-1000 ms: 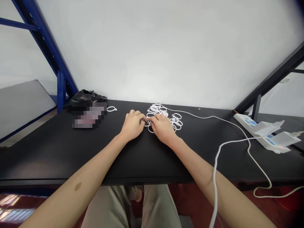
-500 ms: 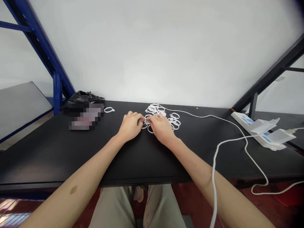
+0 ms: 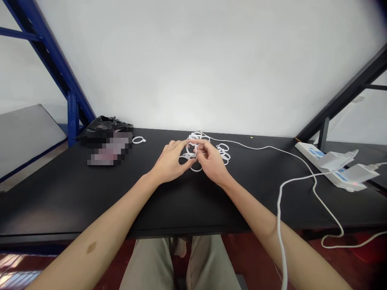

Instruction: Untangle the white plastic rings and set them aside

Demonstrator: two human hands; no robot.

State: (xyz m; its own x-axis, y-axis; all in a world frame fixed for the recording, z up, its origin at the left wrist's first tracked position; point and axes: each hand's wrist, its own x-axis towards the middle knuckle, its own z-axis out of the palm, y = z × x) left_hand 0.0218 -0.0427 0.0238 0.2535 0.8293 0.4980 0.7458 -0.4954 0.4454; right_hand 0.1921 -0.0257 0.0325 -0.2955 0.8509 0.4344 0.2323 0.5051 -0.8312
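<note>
Several white curtain rings, each with a small eyelet, lie in a loose heap on the black table. Between my hands one white ring stands raised above the heap. My right hand pinches it with thumb and fingers at its right side. My left hand curves round it from the left, thumb low and index finger high, the tips meeting the right hand's fingers. The exact contact of the left fingertips is partly hidden. A single white ring lies apart, to the left of the hands.
At the left back lies a black plastic bag beside a blurred-out item. A white cable runs across the right side to a power strip with plugged-in adapters. A white wall rises behind the table.
Both hands have turned and shifted slightly right, fingers now higher and joined around a raised ring. Previously the fingertips pinched low at the near left edge of the heap.
</note>
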